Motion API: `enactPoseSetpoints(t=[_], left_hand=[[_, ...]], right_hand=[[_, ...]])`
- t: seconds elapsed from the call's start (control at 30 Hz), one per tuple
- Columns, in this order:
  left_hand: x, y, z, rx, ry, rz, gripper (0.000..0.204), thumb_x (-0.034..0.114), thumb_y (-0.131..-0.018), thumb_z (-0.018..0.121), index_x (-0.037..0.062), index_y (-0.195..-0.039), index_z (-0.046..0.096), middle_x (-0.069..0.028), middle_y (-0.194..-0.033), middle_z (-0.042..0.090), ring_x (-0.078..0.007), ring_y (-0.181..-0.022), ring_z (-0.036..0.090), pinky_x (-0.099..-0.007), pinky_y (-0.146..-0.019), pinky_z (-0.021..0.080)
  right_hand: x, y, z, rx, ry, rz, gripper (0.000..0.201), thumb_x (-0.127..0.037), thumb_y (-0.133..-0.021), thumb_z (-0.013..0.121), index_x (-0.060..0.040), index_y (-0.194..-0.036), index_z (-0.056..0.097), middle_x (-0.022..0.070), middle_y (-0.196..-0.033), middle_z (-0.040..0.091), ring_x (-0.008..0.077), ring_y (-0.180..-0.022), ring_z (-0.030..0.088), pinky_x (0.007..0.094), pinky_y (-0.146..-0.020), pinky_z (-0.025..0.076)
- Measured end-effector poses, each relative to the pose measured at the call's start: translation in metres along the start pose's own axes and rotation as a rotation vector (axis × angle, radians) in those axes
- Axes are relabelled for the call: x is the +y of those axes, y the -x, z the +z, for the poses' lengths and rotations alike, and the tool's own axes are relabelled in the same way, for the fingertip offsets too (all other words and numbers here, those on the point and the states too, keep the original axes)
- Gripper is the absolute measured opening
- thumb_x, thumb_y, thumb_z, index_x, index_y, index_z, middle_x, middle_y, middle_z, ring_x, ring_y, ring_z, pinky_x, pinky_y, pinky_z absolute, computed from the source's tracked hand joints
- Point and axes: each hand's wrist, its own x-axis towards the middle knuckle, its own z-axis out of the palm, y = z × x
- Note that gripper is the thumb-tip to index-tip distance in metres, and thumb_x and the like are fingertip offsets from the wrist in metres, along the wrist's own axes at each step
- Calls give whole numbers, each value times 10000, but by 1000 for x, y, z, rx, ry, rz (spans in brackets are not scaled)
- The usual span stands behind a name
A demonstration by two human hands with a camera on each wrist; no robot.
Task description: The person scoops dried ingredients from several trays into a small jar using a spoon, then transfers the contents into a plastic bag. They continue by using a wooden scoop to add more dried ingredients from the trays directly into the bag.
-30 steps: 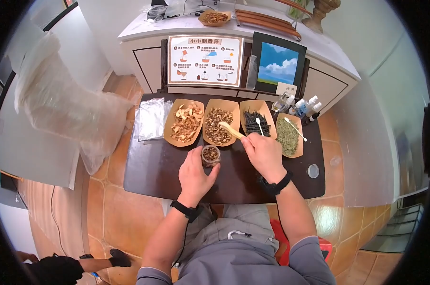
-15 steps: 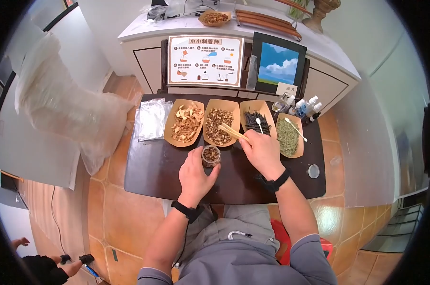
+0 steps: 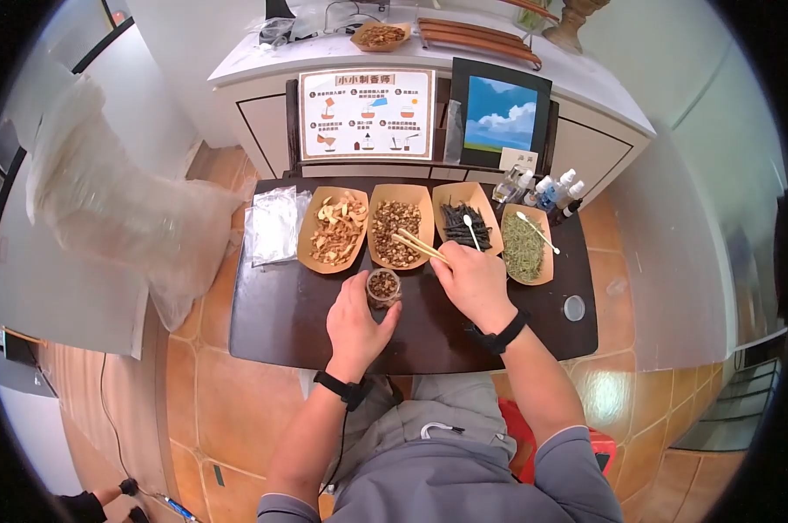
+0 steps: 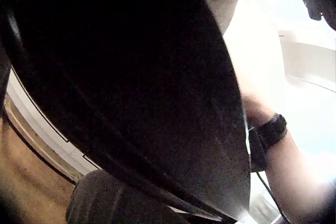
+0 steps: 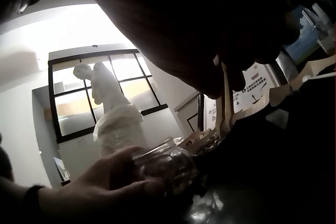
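Spillage seems the main risk: brown bits (image 3: 397, 220) could drop if the right hand (image 3: 476, 283) loosens its pinch on the wooden tongs (image 3: 420, 245), or the jar (image 3: 384, 302) could tip if the left hand (image 3: 355, 322), curled round it, jerks. Clear, open-topped and holding brown bits, the jar stands upright between left thumb and fingers; the pale tongs reach left from the right hand into the paper tray (image 3: 400, 193).

On the dark rectangular table (image 3: 272, 322), four brown boat-shaped paper trays (image 3: 401, 192) stand in a row, flat silvery plastic packets (image 3: 273, 228) to their left and small clear white-capped bottles (image 3: 564, 185) behind the rightmost. Before the second tray from the left is a round transparent jar (image 3: 383, 288), a round transparent lid (image 3: 574, 308) farther right. Behind the table, a white rectangular sign (image 3: 368, 113) stands left of a black-bordered blue picture (image 3: 501, 113).
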Motion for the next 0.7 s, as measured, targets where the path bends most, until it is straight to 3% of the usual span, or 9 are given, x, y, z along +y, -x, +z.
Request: enactPoseSetpoints(t=[0.6, 0.7], left_hand=[[-3, 2, 1, 1, -6, 14, 733, 231, -795, 913, -7, -1385, 549, -192, -1272, 669, -391, -1135, 688, -459, -919, 574], [-3, 2, 2, 2, -5, 14, 730, 229, -796, 911, -8, -1384, 550, -193, -1277, 669, -392, -1138, 688, -461, -921, 574]], right_hand=[[2, 17, -19, 33, 13, -197, 210, -269, -978, 754, -116, -906, 629, 65, -763, 643, 321, -678, 685, 448, -595, 537], [8, 16, -14, 41, 49, -149, 202, -261, -974, 756, -116, -908, 633, 62, -761, 643, 316, -684, 687, 442, -601, 537]])
